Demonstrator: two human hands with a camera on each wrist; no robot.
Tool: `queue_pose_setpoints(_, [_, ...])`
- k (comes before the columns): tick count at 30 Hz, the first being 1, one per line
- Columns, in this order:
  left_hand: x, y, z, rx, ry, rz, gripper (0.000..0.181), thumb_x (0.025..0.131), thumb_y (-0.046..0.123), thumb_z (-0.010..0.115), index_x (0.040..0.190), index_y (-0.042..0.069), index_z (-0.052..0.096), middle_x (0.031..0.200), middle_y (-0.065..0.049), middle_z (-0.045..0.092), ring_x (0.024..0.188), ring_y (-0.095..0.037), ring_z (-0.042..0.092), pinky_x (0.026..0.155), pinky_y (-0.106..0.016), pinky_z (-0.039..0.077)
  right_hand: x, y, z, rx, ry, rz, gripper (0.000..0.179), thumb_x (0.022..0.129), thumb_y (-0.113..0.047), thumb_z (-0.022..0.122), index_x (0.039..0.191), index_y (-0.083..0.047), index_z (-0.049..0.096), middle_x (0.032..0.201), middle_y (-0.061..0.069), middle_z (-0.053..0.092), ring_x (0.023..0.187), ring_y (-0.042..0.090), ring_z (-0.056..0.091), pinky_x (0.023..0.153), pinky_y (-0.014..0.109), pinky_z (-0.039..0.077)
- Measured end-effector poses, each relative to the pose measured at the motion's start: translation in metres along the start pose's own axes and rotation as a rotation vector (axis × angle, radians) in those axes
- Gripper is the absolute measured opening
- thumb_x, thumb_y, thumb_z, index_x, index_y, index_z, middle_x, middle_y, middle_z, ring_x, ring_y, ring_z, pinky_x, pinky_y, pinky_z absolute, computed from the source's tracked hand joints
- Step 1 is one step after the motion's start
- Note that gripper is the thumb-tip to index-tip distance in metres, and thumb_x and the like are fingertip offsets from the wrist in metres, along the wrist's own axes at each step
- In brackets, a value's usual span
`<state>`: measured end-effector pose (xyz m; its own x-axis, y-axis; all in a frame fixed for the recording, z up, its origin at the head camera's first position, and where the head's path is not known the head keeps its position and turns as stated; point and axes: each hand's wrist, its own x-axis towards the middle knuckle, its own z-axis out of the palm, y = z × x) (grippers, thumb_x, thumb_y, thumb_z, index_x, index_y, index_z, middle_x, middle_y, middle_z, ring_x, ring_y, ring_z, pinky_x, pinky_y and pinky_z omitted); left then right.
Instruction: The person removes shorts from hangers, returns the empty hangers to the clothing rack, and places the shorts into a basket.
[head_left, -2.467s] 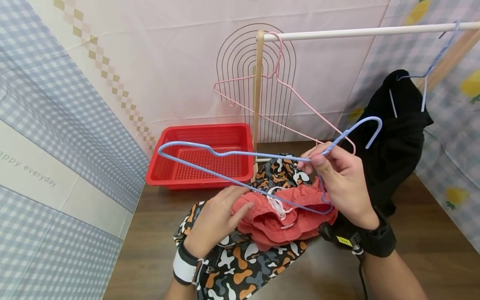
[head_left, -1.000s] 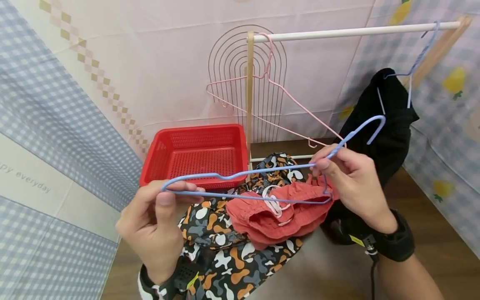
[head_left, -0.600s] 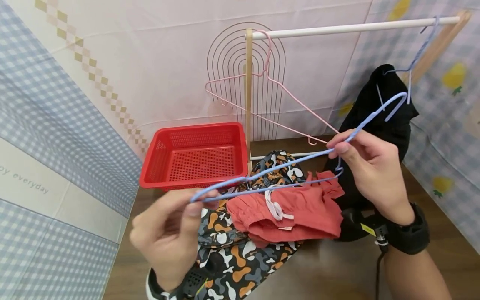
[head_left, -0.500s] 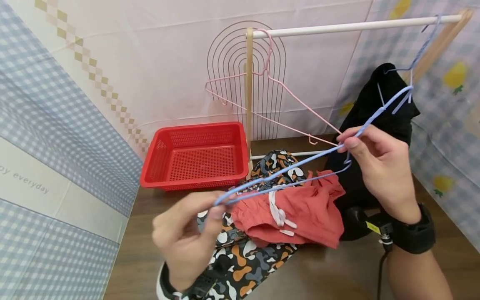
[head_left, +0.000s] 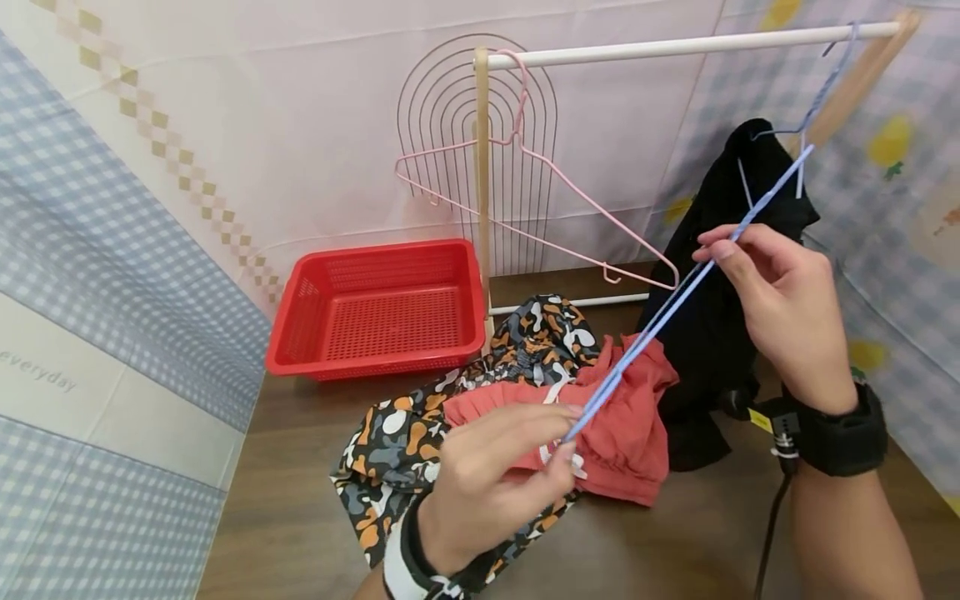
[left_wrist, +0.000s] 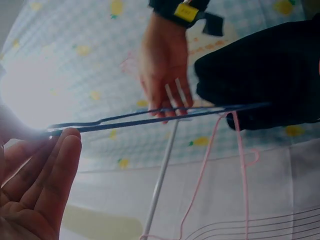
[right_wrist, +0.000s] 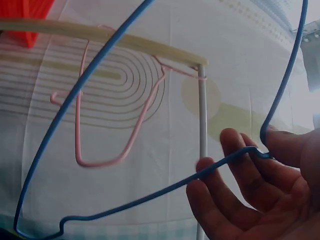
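Observation:
Both of my hands hold a blue clothes hanger (head_left: 637, 343), seen nearly edge-on and slanting up to the right. My left hand (head_left: 495, 479) pinches its lower end between thumb and fingers, over the clothes. My right hand (head_left: 791, 312) pinches it near the base of the hook, whose tip points up toward the rack. In the right wrist view the hanger (right_wrist: 150, 198) spreads wide with nothing hung on it. Below lie coral-red shorts (head_left: 630, 446) with a white drawstring, on top of a black, orange and white patterned garment (head_left: 390, 450).
A red perforated basket (head_left: 478, 333) stands at the left on the wooden floor. A rack with a white rod (head_left: 637, 52) carries a bare pink hanger (head_left: 600, 210) at its left end. A black garment (head_left: 705, 350) hangs on another blue hanger (head_left: 825, 92) at the right.
My left hand went from the red shorts to the hanger's end, then moved right. The hanger turned from broadside to nearly edge-on, its hook rising rightward as my right hand shifted up and right.

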<state>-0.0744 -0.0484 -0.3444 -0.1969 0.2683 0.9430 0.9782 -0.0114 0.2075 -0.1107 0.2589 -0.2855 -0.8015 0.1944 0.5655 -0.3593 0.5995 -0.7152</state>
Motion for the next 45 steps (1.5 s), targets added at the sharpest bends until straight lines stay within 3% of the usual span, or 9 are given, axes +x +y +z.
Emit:
queue_pose_setpoints(4, [-0.004, -0.004, 0.017, 0.021, -0.075, 0.015, 0.017, 0.083, -0.003, 0.076, 0.099, 0.0, 0.076, 0.106, -0.014, 0.079, 0.099, -0.017, 0.077, 0.09, -0.024, 0.059, 0.01, 0.005, -0.005, -0.089, 0.004, -0.025, 0.021, 0.107, -0.02, 0.065, 0.114, -0.004, 0.078, 0.104, -0.022, 0.072, 0.099, -0.001, 0.065, 0.078, 0.018, 0.035])
queue_pose_setpoints(10, [-0.007, -0.009, 0.044, 0.025, -0.194, -0.047, 0.017, 0.085, 0.002, 0.077, 0.101, 0.005, 0.08, 0.109, -0.007, 0.079, 0.103, -0.011, 0.075, 0.096, -0.017, 0.054, 0.024, 0.008, -0.012, -0.256, -0.018, -0.03, 0.028, 0.108, -0.029, 0.063, 0.119, -0.008, 0.079, 0.101, -0.037, 0.063, 0.075, -0.003, 0.055, 0.067, 0.021, 0.031])
queue_pose_setpoints(12, [-0.007, -0.011, 0.053, 0.025, -0.235, -0.065, 0.016, 0.087, 0.004, 0.077, 0.102, 0.006, 0.08, 0.108, -0.004, 0.079, 0.104, -0.008, 0.074, 0.097, -0.014, 0.052, 0.028, 0.009, -0.014, -0.295, -0.021, -0.044, 0.03, 0.108, -0.03, 0.062, 0.119, -0.008, 0.079, 0.101, -0.029, 0.066, 0.072, -0.001, 0.051, 0.066, 0.022, 0.03])
queue_pose_setpoints(18, [0.001, -0.021, 0.077, 0.024, -0.31, -0.12, 0.011, 0.092, 0.009, 0.076, 0.102, 0.007, 0.08, 0.108, -0.002, 0.078, 0.104, -0.004, 0.071, 0.096, -0.008, 0.047, 0.047, 0.013, -0.016, -0.408, -0.027, -0.107, 0.03, 0.11, -0.025, 0.059, 0.117, -0.001, 0.077, 0.114, 0.019, 0.075, 0.07, -0.003, 0.042, 0.068, 0.023, 0.028])
queue_pose_setpoints(24, [0.015, -0.03, 0.091, 0.056, -0.392, -0.198, 0.013, 0.097, 0.015, 0.076, 0.107, 0.009, 0.081, 0.112, -0.001, 0.077, 0.108, -0.004, 0.07, 0.094, -0.006, 0.046, 0.07, 0.014, -0.024, -0.485, -0.07, -0.135, 0.027, 0.109, -0.019, 0.06, 0.116, 0.001, 0.076, 0.111, 0.023, 0.075, 0.066, -0.007, 0.036, 0.066, 0.025, 0.028])
queue_pose_setpoints(30, [0.025, -0.037, 0.103, 0.031, -0.399, -0.303, 0.014, 0.098, 0.015, 0.077, 0.109, 0.009, 0.081, 0.112, -0.002, 0.075, 0.104, -0.008, 0.071, 0.092, -0.007, 0.048, 0.089, 0.015, -0.034, -0.536, -0.144, -0.091, 0.031, 0.111, -0.023, 0.057, 0.123, -0.001, 0.075, 0.105, 0.024, 0.073, 0.057, 0.006, 0.037, 0.056, 0.025, 0.027])
queue_pose_setpoints(36, [0.027, -0.051, 0.112, 0.116, -0.399, -0.332, 0.014, 0.1, 0.02, 0.076, 0.11, 0.012, 0.082, 0.111, 0.004, 0.075, 0.103, 0.0, 0.068, 0.09, -0.005, 0.046, 0.109, 0.019, -0.041, -0.577, -0.196, -0.02, 0.034, 0.112, -0.03, 0.055, 0.12, -0.003, 0.074, 0.091, 0.02, 0.068, 0.06, 0.014, 0.044, 0.053, 0.028, 0.03])
queue_pose_setpoints(43, [0.034, -0.07, 0.118, 0.157, -0.35, -0.351, 0.014, 0.099, 0.019, 0.077, 0.11, 0.012, 0.083, 0.11, 0.003, 0.076, 0.104, -0.002, 0.07, 0.09, -0.005, 0.046, 0.132, 0.026, -0.037, -0.608, -0.207, -0.038, 0.038, 0.112, -0.029, 0.053, 0.123, 0.0, 0.073, 0.106, 0.026, 0.071, 0.074, 0.028, 0.053, 0.054, 0.028, 0.033])
queue_pose_setpoints(45, [0.036, -0.075, 0.12, 0.183, -0.345, -0.35, 0.014, 0.1, 0.02, 0.076, 0.111, 0.013, 0.083, 0.109, 0.004, 0.076, 0.104, -0.001, 0.069, 0.088, -0.004, 0.046, 0.14, 0.028, -0.037, -0.607, -0.212, -0.046, 0.038, 0.112, -0.029, 0.053, 0.124, 0.001, 0.073, 0.11, 0.027, 0.072, 0.076, 0.022, 0.055, 0.053, 0.026, 0.034])
